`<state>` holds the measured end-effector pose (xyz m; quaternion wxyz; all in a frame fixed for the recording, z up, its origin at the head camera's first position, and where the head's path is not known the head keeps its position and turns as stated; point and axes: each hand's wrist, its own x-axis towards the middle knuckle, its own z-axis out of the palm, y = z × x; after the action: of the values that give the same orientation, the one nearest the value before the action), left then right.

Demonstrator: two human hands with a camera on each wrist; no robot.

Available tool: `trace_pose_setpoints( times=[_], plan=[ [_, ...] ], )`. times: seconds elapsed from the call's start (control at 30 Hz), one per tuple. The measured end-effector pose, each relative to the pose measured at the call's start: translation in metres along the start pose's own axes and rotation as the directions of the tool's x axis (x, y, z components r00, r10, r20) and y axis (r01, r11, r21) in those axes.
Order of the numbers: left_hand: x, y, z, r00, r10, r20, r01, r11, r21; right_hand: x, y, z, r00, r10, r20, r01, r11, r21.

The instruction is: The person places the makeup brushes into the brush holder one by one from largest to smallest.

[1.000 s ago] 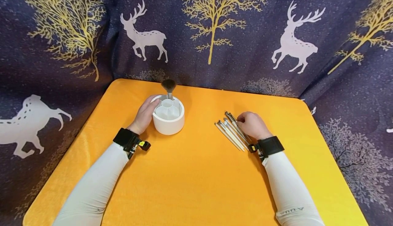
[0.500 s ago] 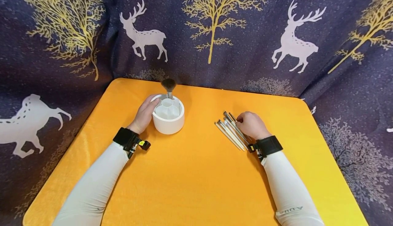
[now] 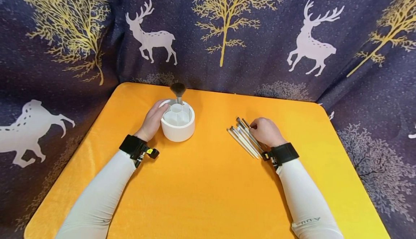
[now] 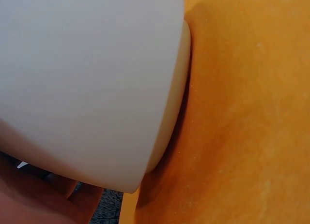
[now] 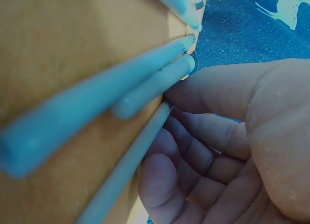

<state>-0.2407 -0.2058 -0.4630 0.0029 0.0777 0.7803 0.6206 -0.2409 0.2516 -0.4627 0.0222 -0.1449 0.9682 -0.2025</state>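
The left hand holds a round white pot by its side, with the thumb over the rim. The pot sits on the left part of the orange tabletop, and its round mouth faces up. Inside there are little rooms, with a small round one in the middle. A big fluffy brush stands almost straight up at the far side of the pot, dark hair on top.

The right hand pinches a thin brush between thumb and finger, close to its dark hair end. This brush is on the right part of the tabletop, well apart from the pot. It is long and skinny, and it slants: the hair end points away and to the left, and the handle end points back toward the person and to the right. I cannot tell if it touches the tabletop.

Just beside it, more brushes lie flat in a bunch, slanting nearly the same way, hair ends far, pale handles near.
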Motion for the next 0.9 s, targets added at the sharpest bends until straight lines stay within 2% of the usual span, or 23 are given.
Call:
trace_pose_setpoints(
  times=[0.53,0.9],
  plan=[
    [-0.0005,-0.0015,-0.0009,0.999,-0.036,0.007,0.036,0.999,0.018,0.0000,0.0004,0.0012,1.000,-0.023,-0.022,0.023,1.000,-0.010],
    [0.0009,-0.0012,-0.0007,1.000,-0.017,0.001,0.017,1.000,0.013,-0.0015,-0.0070,-0.0008,0.998,-0.040,-0.047,0.040,0.999,0.011]
  ],
)
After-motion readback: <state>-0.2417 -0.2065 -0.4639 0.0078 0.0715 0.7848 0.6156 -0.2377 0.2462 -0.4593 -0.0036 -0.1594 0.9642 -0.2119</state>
